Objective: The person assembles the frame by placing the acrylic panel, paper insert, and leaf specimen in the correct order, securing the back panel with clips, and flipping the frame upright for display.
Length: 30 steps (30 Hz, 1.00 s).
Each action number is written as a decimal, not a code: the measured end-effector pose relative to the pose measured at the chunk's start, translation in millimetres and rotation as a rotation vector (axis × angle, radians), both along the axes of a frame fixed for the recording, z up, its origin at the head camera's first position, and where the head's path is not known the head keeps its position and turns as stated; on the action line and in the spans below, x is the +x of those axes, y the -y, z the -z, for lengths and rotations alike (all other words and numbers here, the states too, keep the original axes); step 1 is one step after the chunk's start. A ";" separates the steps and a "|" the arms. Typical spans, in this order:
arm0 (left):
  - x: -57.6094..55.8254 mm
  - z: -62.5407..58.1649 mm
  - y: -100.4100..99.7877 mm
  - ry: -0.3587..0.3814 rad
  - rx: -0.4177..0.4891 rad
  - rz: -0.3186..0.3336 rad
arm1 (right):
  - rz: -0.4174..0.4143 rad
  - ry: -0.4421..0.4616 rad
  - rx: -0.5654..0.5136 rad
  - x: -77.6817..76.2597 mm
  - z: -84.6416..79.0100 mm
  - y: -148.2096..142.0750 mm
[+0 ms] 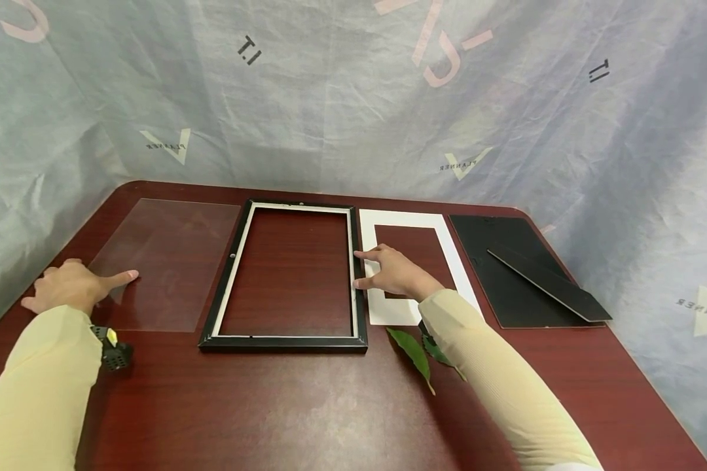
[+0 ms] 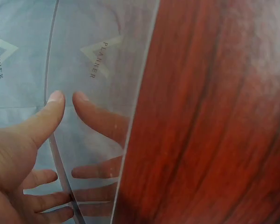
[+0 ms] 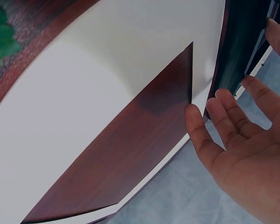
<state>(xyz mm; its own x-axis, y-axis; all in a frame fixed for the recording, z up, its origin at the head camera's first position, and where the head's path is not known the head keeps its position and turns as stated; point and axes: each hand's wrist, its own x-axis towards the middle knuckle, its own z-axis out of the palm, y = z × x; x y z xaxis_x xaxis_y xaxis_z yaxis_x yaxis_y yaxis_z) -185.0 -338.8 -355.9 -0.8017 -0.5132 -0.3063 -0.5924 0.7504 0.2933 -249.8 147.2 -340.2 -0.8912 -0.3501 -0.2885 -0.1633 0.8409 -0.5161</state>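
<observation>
Black frame (image 1: 285,343) is lying at extended, unclenched fingers of right hand (image 1: 396,270), apparently being steadied; fingers of left hand (image 1: 73,286) are hovering splayed, empty, at clear sheet (image 1: 173,261), presumably lying separate for easy reach.

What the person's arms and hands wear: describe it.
Left hand and right hand are bare, sleeves long and pale yellow. A boxy black device with a yellow patch sits by the left cuff; something dark partly shows by the right.
</observation>
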 end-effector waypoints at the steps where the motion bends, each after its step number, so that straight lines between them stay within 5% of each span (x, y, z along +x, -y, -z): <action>1: 0.2 0.5 -0.1 0.006 -0.002 0.004 | -0.006 -0.004 0.003 0.3 -0.1 0.2; 8: 4.1 -2.9 1.0 0.021 -0.038 0.051 | -0.025 -0.020 0.023 1.6 -0.7 1.7; 20: 1.1 -16.5 5.3 0.176 0.001 0.076 | -0.051 -0.028 0.037 2.1 -0.5 3.9; 26: 1.5 -24.3 2.6 0.237 0.043 0.046 | -0.060 -0.031 0.042 2.6 -0.1 3.7; 30: 5.9 -27.3 0.1 0.240 0.148 -0.018 | -0.057 -0.028 0.040 2.8 1.2 3.4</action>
